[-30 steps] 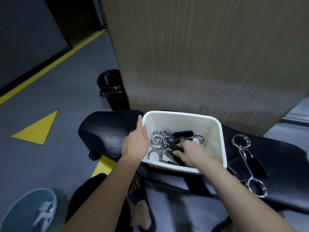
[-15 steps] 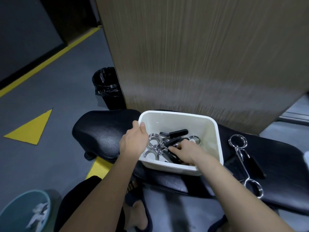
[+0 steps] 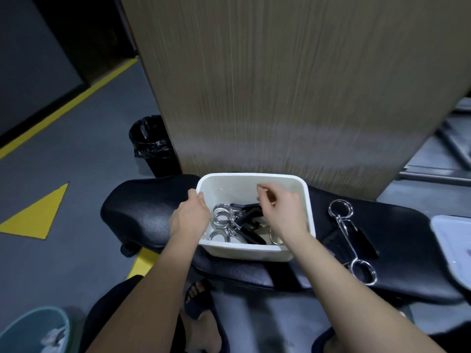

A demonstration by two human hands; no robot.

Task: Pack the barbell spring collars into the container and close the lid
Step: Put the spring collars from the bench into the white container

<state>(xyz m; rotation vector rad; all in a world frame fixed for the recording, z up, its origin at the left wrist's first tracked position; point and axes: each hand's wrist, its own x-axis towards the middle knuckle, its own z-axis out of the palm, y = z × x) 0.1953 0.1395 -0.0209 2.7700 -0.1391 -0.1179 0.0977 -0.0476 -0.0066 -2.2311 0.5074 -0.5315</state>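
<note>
A: Several spring collars (image 3: pixel 224 217) lie in the white container (image 3: pixel 309 215) on the black worktop (image 3: pixel 142 212); two more (image 3: pixel 350 238) wait just right of it, and the lid (image 3: pixel 452 248), further right, is off

B: The left hand (image 3: pixel 190 220) grips the container's left rim. The right hand (image 3: pixel 279 212), down among the collars a second ago, now lifts above them, grip loose and empty

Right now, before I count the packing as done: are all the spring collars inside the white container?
No. Two collars lie on the black bench right of the container.
</note>
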